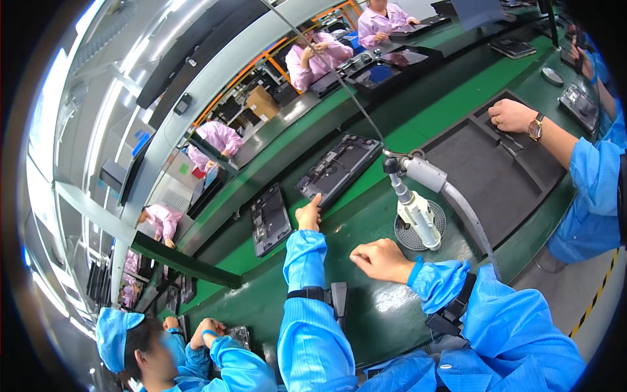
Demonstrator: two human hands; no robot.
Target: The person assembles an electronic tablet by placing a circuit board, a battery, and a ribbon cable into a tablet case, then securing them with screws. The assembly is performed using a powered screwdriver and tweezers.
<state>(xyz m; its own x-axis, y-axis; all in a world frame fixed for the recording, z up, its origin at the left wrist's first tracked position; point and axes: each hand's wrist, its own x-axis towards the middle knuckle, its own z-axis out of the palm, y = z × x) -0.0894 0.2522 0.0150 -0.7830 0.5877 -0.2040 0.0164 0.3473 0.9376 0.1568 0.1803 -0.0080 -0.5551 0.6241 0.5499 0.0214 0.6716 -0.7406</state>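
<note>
At the edge of the dark panel chassis (339, 166), the person's left hand (309, 215) reaches out, its fingertips touching the lower corner of that chassis; the fingers lie together and grasp nothing. The chassis lies tilted on the green conveyor belt (274, 287), with a second, smaller chassis (270, 219) just to its left. Nearer the body, the right hand (382, 259) rests on the belt, loosely curled into a fist; whether anything sits inside it cannot be told. Just beside that hand hangs a white electric screwdriver (418, 219) on a grey hose, above a round mesh disc (420, 228). Beyond it lies a dark foam tray (483, 176), where a co-worker's hand (513, 116) with a wristwatch rests.
</note>
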